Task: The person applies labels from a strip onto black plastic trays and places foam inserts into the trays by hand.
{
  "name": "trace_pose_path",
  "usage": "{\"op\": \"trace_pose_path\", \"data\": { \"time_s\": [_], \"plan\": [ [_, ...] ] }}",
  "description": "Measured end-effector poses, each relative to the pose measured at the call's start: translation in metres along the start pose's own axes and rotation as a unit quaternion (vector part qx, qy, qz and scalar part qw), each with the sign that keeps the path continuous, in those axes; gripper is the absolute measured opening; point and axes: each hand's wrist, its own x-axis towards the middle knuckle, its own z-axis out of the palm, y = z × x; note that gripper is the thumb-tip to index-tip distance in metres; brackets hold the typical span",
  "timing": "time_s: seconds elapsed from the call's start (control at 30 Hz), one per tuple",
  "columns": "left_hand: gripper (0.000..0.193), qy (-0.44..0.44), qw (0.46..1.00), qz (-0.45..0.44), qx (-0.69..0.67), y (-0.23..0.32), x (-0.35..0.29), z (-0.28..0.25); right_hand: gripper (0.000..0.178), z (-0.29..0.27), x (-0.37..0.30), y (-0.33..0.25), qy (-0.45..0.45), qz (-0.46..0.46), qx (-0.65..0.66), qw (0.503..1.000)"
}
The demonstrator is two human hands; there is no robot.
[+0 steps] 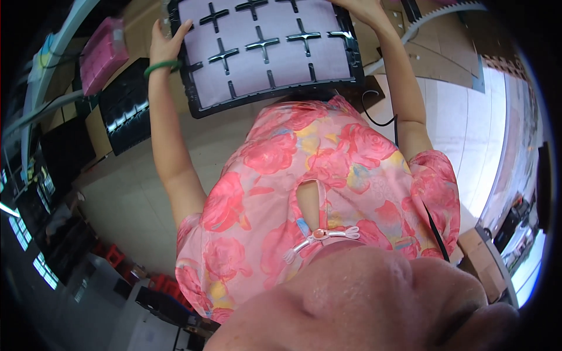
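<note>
A black plastic tray (193,99) with cross-shaped ribs is in front of my chest, its cells showing a pale lilac surface. My left hand (167,44), with a green bangle at the wrist, grips the tray's left side, thumb over the rim and fingers outside it. At the upper right corner my right hand (362,9) is on the tray's edge. Its fingertips run out of the top of the view. The far edge of the tray is cut off too.
To the left are a pink tray-like block (104,55) and another black tray (124,108) with shiny cells. Cardboard (442,58) lies at the right, near a curved pale ribbed tube (436,14). A black cord (377,121) loops by my right arm. Red stools (110,255) stand lower left.
</note>
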Motion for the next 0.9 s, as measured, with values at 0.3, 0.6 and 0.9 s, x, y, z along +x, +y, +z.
{"op": "trace_pose_path", "data": {
  "time_s": [0.3,0.6,0.9],
  "plan": [
    [0.091,-0.186,0.94,-0.149,-0.246,0.021,-0.139,-0.027,0.122,-0.025,-0.128,-0.001,-0.045,-0.007,-0.057,0.997],
    [0.052,-0.017,0.968,-0.124,-0.217,0.016,-0.141,-0.01,0.097,-0.025,-0.131,-0.005,0.086,-0.08,-0.123,0.985],
    [0.014,0.102,0.861,0.01,-0.498,0.095,-0.15,-0.091,0.086,-0.032,-0.127,-0.017,0.1,-0.052,0.001,0.994]
  ]
}}
